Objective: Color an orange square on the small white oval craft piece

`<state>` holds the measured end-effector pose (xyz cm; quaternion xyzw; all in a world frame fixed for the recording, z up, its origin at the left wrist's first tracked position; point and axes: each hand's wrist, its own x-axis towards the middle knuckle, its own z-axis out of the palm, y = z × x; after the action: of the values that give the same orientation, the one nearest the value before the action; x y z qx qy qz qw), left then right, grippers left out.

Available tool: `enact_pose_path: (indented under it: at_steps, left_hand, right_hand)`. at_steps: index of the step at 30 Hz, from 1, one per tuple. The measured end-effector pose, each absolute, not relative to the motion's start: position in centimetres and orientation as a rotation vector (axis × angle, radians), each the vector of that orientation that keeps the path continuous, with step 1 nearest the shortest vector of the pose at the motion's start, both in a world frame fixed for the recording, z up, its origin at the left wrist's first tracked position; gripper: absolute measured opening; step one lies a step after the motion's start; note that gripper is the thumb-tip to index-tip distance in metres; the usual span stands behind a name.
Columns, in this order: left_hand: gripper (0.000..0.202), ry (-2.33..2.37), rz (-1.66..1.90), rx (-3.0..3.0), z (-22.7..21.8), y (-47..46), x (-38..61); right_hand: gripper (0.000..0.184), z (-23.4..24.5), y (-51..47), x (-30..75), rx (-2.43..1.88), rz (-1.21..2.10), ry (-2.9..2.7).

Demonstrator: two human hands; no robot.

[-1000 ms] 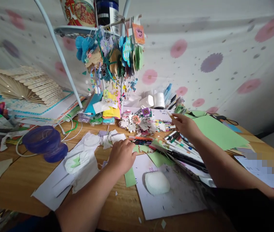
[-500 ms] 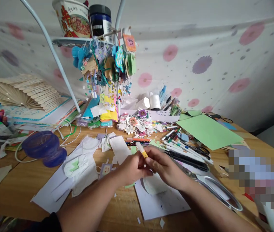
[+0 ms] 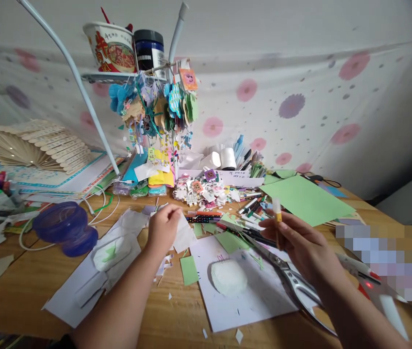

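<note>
My right hand [image 3: 302,237], raised over the right of the table, pinches a short yellow tube [image 3: 278,219] with a translucent whitish cap, held upright. My left hand [image 3: 164,228] is closed near a white paper piece [image 3: 184,234]; whatever its fingers hold, if anything, is hidden. Between the hands, a white sheet [image 3: 223,310] bears a pale rounded piece [image 3: 228,277]. Small green paper pieces lie by it, one green rectangle [image 3: 189,270] at its left edge. Below my right hand rest large scissors [image 3: 290,276], partly covered by the forearm.
A translucent blue-purple container [image 3: 62,228] lies at left near white cables. Farther back are a heap of small paper cutouts [image 3: 206,191], scattered markers and a large green sheet [image 3: 307,198]. Hanging paper ornaments [image 3: 158,106] dangle from a stand. A red-and-white tool [image 3: 369,281] sits at right.
My hands have parted from their meeting point in the middle. The right carried the yellow tube rightward; the left moved left and upward. The pale rounded piece and green rectangle are now uncovered.
</note>
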<state>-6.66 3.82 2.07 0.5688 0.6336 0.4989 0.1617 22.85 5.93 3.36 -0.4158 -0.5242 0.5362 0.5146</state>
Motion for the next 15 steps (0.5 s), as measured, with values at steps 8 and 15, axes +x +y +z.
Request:
enact_pose_path:
  at_steps: [8,15]
  left_hand:
    - [0.024,2.101,1.732,2.047,2.4,2.9,-5.7]
    - [0.055,1.462,0.64,2.421,0.9,-0.2,-0.5]
  right_hand:
    - [0.026,2.4,4.1,24.6,-0.868,1.428,-1.1]
    - [0.03,0.8,3.8,21.9,-0.643,1.703,-0.932]
